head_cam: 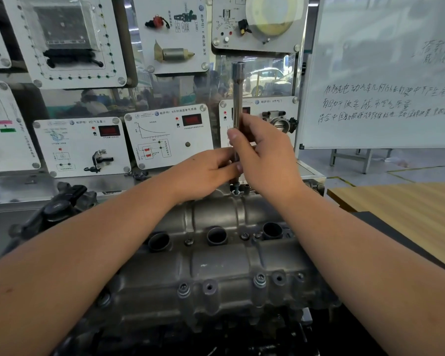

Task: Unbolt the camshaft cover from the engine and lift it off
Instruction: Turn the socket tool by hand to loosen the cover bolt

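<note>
We face a wall of training display panels (82,146) with a whiteboard (380,73) covered in handwriting at the right. Below them sits the engine, its grey camshaft cover (216,265) filling the lower middle of our view, lying across the engine top with 3 round plug wells along its centre line. A wooden worktop (401,209) shows to the right of it.

Our right hand (265,155) grips a long socket extension bar (237,98), which stands nearly upright with its open socket end at the top. Our left hand (203,173) pinches the bar's lower part, fingers touching those of the right. Both hands hover over the cover's far edge, where the bar's lower end meets a bolt (236,189).

Along the near edge we see more bolts (259,280) seated in their bosses.
</note>
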{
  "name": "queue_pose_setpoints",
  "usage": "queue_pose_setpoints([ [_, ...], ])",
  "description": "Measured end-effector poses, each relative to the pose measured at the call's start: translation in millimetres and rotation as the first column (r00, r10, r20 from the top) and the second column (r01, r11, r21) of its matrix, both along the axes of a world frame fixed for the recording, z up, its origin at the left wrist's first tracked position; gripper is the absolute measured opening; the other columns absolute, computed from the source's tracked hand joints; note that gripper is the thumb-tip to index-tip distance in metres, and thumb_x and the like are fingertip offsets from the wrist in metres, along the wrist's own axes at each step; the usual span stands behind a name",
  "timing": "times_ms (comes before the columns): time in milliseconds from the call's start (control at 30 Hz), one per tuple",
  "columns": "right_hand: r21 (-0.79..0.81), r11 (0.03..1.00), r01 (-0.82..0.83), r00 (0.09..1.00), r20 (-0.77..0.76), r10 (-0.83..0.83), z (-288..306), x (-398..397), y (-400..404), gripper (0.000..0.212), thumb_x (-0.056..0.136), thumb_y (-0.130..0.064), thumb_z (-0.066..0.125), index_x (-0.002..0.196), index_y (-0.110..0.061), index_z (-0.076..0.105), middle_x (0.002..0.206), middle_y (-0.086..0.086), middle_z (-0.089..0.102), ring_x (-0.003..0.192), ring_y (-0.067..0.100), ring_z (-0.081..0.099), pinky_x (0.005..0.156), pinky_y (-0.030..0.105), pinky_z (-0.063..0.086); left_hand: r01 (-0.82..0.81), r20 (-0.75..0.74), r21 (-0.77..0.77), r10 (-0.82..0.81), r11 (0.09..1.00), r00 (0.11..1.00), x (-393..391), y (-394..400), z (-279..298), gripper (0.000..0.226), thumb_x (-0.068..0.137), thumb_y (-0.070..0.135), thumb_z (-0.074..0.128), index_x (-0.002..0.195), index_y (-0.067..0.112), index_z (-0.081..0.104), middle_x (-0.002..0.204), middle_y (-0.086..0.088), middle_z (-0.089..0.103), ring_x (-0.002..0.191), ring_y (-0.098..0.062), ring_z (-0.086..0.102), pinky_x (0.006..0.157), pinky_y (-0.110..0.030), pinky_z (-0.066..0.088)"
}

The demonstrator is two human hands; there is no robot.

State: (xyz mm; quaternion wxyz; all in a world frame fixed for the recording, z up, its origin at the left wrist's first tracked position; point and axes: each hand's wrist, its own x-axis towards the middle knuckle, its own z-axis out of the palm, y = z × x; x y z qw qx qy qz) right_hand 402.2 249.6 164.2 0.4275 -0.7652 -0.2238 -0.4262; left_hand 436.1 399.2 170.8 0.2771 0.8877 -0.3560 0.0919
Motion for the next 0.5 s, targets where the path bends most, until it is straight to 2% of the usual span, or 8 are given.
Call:
queue_pose_setpoints([
  [67,-0.034,0.999,0.008,1.000,0.001,-0.008,0.3,0.5,-0.8,0.017,0.102,-0.018,0.052,0.097,-0.006,0.063,0.077,0.000,0.064,0.073,0.019,0.059,0.071,0.042,0.050,0.018,-0.027,-0.012,-0.019,1.000,0.999,-0.2,0.3,-0.1,0.023,0.108,0.041,0.045,0.123,0.028,0.057,0.121,-0.009,0.069,0.114,-0.027,0.064,0.101,-0.052,0.048],
  [133,-0.029,1.000,-0.003,1.000,-0.025,0.002,1.0,1.4,-2.0,0.016,0.103,-0.017,0.050,0.102,-0.008,0.063,0.083,0.001,0.069,0.079,0.018,0.064,0.075,0.042,0.051,0.012,-0.034,-0.002,-0.012,1.000,0.999,-0.6,0.1,0.8,0.032,0.108,0.040,0.046,0.130,0.019,0.057,0.121,-0.014,0.069,0.114,-0.034,0.064,0.101,-0.056,0.047],
  [200,-0.003,1.000,-0.020,0.999,-0.048,0.020,0.7,1.6,-2.2,0.027,0.104,-0.017,0.048,0.128,-0.015,0.059,0.095,-0.008,0.072,0.088,0.008,0.067,0.080,0.027,0.054,-0.015,-0.018,0.013,0.016,1.000,1.000,0.0,-0.1,1.3,0.034,0.107,0.042,0.049,0.129,0.017,0.059,0.116,-0.011,0.070,0.108,-0.032,0.066,0.097,-0.056,0.049],
  [267,0.024,0.999,-0.044,0.997,-0.065,0.046,0.2,0.7,-1.3,0.045,0.104,-0.018,0.049,0.149,-0.018,0.043,0.104,-0.011,0.072,0.096,-0.001,0.065,0.080,0.010,0.050,-0.033,-0.006,0.013,0.033,0.999,0.999,1.4,-0.9,1.7,0.032,0.105,0.042,0.052,0.124,0.018,0.061,0.111,-0.008,0.072,0.103,-0.027,0.068,0.094,-0.054,0.051],
  [333,0.023,0.999,-0.049,0.997,-0.053,0.050,-1.0,1.6,-0.5,0.049,0.102,-0.020,0.056,0.149,-0.017,0.043,0.105,-0.012,0.071,0.093,-0.010,0.063,0.078,0.004,0.046,-0.026,0.009,0.016,0.026,1.000,1.000,2.4,-1.2,1.4,0.026,0.105,0.041,0.053,0.120,0.022,0.061,0.111,-0.006,0.072,0.101,-0.024,0.069,0.093,-0.051,0.053],
  [400,0.029,0.999,-0.028,0.999,-0.022,0.028,-1.1,1.6,-0.1,0.044,0.099,-0.022,0.062,0.141,-0.017,0.052,0.100,-0.014,0.069,0.092,-0.008,0.063,0.079,0.009,0.049,-0.014,0.021,0.030,0.013,0.999,1.000,1.8,-1.2,1.0,0.026,0.106,0.042,0.051,0.124,0.026,0.060,0.112,-0.005,0.071,0.102,-0.022,0.068,0.093,-0.050,0.053],
  [500,0.026,1.000,0.009,1.000,0.014,-0.009,-0.1,1.7,-0.6,0.023,0.099,-0.018,0.059,0.120,-0.012,0.065,0.093,-0.003,0.070,0.085,0.014,0.066,0.080,0.037,0.055,-0.004,-0.006,0.017,0.004,1.000,1.000,0.9,-0.6,0.0,0.033,0.108,0.043,0.047,0.132,0.023,0.058,0.118,-0.006,0.070,0.109,-0.024,0.066,0.098,-0.052,0.050],
])
